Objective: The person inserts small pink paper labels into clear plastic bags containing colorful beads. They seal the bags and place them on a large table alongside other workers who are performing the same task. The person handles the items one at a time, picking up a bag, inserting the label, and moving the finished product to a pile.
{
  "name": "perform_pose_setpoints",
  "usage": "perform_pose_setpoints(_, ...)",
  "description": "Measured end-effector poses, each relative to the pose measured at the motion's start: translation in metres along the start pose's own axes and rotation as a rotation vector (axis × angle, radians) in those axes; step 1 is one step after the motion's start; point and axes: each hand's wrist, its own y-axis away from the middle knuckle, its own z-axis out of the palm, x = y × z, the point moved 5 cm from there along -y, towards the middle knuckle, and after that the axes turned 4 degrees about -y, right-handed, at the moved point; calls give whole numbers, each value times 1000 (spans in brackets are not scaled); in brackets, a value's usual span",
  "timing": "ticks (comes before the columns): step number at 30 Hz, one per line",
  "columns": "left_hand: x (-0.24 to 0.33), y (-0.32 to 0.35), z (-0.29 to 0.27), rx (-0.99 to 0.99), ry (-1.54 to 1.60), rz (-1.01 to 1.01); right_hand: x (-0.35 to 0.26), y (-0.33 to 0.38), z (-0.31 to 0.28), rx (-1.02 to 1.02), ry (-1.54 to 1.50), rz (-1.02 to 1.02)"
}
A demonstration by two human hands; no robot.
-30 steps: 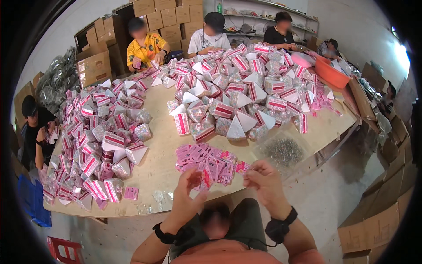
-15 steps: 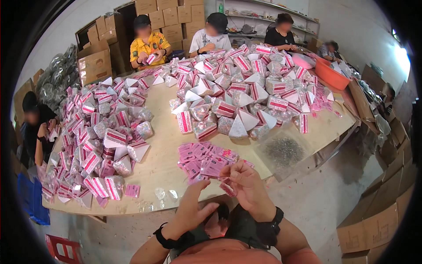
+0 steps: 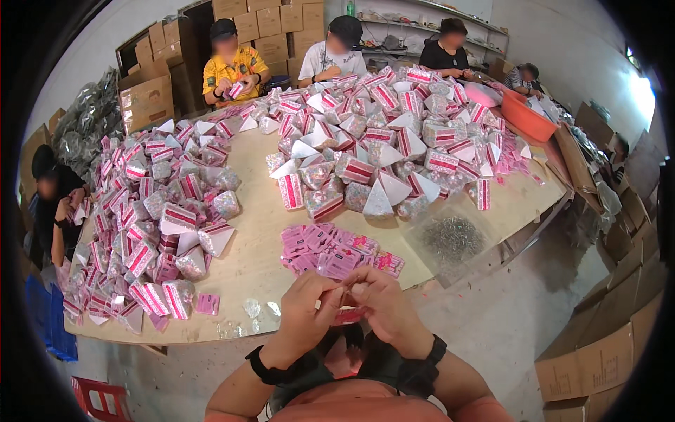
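Note:
Over the table's near edge, my two hands meet at the fingertips. A pink printed card (image 3: 348,315) hangs below the fingers of my right hand (image 3: 392,309), which is closed on its upper part. My left hand (image 3: 302,313) is closed in a pinch against the right fingertips, at the top of the card; what lies between its fingers is hidden. Just beyond my hands lies a loose heap of pink cards (image 3: 330,243). To its right, a shallow clear tray (image 3: 444,276) holds many small metal pieces, too small to make out singly.
Large heaps of clear-bagged, wedge-shaped pink and white packs (image 3: 383,155) cover the far table; more packs (image 3: 151,232) lie left. One pink card (image 3: 207,304) lies near the front edge. An orange basin (image 3: 527,121) stands far right. Several co-workers sit around; cartons (image 3: 594,359) stand right.
My left hand, open and apart before, has moved up and right and closed against my right fingertips. The card in my right hand has shifted slightly left and now hangs between both hands.

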Motion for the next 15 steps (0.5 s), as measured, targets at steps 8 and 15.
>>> perform_pose_setpoints(8,-4,4,-1,-133,96,-28,8,6,0,-135,91,209)
perform_pose_setpoints(15,0,9,-1,-600,183,41,27,18,-10,-210,87,391)
